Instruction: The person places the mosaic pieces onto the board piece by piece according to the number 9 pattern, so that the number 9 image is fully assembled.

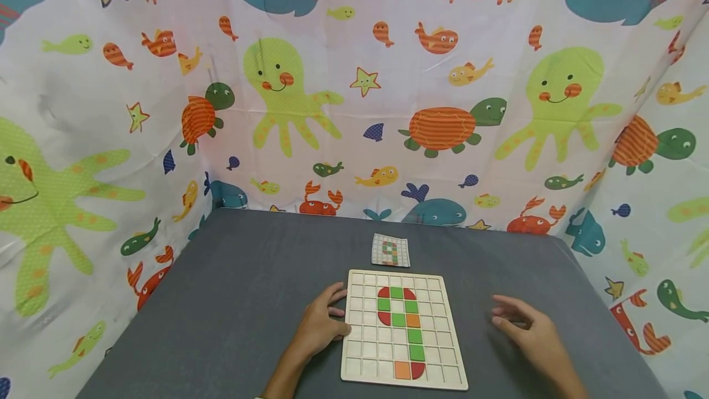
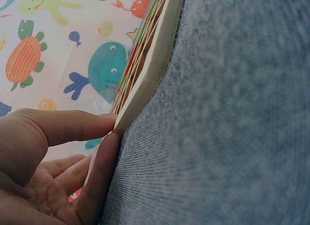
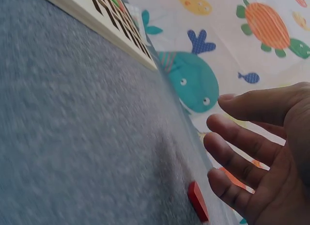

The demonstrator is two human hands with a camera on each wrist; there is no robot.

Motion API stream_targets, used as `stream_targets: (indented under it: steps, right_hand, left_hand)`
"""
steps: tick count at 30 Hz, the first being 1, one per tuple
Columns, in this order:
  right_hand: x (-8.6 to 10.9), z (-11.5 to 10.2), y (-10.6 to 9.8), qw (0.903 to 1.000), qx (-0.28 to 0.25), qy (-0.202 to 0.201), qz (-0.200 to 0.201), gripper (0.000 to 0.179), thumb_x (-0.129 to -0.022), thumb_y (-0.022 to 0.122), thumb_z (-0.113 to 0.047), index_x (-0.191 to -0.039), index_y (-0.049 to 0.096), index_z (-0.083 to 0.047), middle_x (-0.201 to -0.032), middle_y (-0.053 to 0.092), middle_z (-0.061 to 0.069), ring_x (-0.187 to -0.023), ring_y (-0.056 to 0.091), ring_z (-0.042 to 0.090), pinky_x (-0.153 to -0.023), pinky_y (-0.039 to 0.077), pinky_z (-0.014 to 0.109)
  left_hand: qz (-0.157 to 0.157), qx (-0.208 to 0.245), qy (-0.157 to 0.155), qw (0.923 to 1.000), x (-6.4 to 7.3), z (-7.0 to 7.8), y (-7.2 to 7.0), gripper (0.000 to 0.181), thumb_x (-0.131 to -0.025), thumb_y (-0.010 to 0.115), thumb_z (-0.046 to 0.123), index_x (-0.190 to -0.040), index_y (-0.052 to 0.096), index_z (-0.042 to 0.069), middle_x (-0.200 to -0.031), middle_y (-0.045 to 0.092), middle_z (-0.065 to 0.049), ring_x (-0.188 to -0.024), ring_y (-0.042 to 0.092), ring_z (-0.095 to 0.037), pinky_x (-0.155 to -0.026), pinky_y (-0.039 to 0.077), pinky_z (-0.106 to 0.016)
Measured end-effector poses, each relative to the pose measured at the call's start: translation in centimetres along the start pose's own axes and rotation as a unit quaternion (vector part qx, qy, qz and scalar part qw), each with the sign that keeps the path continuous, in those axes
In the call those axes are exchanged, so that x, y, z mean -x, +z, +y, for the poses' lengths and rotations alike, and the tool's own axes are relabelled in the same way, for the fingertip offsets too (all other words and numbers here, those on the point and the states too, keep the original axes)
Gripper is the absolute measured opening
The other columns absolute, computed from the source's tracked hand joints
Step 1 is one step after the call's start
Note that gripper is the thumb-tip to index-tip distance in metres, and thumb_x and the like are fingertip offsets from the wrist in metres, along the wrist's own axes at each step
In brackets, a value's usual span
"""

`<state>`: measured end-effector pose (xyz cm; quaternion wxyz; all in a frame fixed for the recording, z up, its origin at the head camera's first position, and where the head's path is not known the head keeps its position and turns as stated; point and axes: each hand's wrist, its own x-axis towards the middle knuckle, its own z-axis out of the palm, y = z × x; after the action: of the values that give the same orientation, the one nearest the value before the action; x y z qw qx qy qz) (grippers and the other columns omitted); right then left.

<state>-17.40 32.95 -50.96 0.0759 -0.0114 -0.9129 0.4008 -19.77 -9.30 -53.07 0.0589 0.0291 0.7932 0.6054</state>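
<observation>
A wooden grid board (image 1: 376, 350) lies on the dark table, holding green squares (image 1: 416, 337), orange squares (image 1: 402, 370) and red round-edged pieces (image 1: 418, 370) laid out like a 9. My left hand (image 1: 321, 323) touches the board's left edge, thumb and fingertips spaced along it; the left wrist view has the thumb (image 2: 82, 124) against the rim. To the right of the board, my right hand (image 1: 534, 337) hovers over the table with fingers loosely bent and nothing held. Beneath it, in the right wrist view, a red piece (image 3: 197, 201) lies on the table; the hand hides it from the head view.
Behind the board lies a small card (image 1: 390, 250) printed with a similar 9 on a grid. The grey table (image 1: 266, 257) ends at a curtain (image 1: 343, 189) printed with sea animals, which surrounds the back and sides.
</observation>
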Motion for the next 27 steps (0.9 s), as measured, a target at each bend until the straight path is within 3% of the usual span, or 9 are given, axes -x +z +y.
stream_targets:
  steps: [13, 20, 23, 27]
  right_hand:
    - [0.0, 1.7, -1.7, 0.9985, 0.009, 0.053, -0.006, 0.049, -0.099, 0.076, -0.024, -0.141, 0.065, -0.001, -0.119, 0.076, 0.017, -0.089, 0.063, -0.008, -0.075, 0.054, 0.018]
    - [-0.1, 2.1, -2.3, 0.998, 0.017, 0.06, -0.012, 0.049, -0.098, 0.076, -0.018, -0.141, 0.064, 0.001, -0.121, 0.075, 0.018, -0.089, 0.062, -0.009, -0.075, 0.055, 0.019]
    - [-0.2, 2.1, -2.5, 0.9973, 0.017, 0.069, -0.017, 0.049, -0.096, 0.075, -0.008, -0.142, 0.063, 0.002, -0.122, 0.074, 0.02, -0.091, 0.065, -0.003, -0.074, 0.055, 0.019]
    - [-0.3, 2.1, -2.7, 0.9944, 0.009, 0.099, -0.035, 0.056, -0.09, 0.07, 0.003, -0.145, 0.06, 0.002, -0.127, 0.072, 0.022, -0.101, 0.07, 0.014, -0.072, 0.055, 0.023]
  left_hand:
    - [-0.004, -0.005, -0.004, 1.0, 0.0, -0.2, 0.0, 0.094, -0.073, 0.08, -0.009, -0.159, 0.046, 0.006, -0.153, 0.059, -0.014, -0.108, 0.064, -0.028, -0.064, 0.061, -0.038]
    - [-0.006, -0.002, -0.002, 1.0, 0.0, 0.0, -0.1, 0.095, -0.073, 0.08, -0.01, -0.159, 0.045, 0.006, -0.154, 0.058, -0.014, -0.111, 0.065, -0.029, -0.064, 0.062, -0.039]
    - [-0.008, -0.002, -0.002, 1.0, 0.0, 0.0, -0.1, 0.095, -0.073, 0.08, -0.009, -0.159, 0.045, 0.006, -0.155, 0.058, -0.014, -0.111, 0.065, -0.029, -0.065, 0.062, -0.039]
    - [-0.008, 0.0, -0.001, 1.0, 0.0, 0.0, 0.0, 0.095, -0.072, 0.08, -0.01, -0.159, 0.045, 0.006, -0.155, 0.058, -0.015, -0.111, 0.065, -0.029, -0.064, 0.062, -0.039]
